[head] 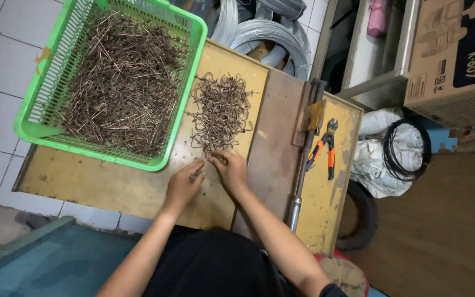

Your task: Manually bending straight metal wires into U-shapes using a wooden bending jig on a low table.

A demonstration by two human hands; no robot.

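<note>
A heap of bent brown wire hooks [221,110] lies on the yellow worktable [100,187]. My left hand [184,184] rests on the table just below the heap, fingers pinched around a small wire piece. My right hand [229,168] sits beside it, fingertips touching the heap's lower edge and pinching wire there. A green plastic basket [34,132] full of straight brown wire pieces [119,82] stands left of the heap.
Orange-handled pliers [325,148] lie on the table's right part, next to a long metal lever tool [300,165]. Coils of grey wire [265,33] stand behind the table. A white sack with a black cable coil [408,148] and a cardboard box [457,55] are at right.
</note>
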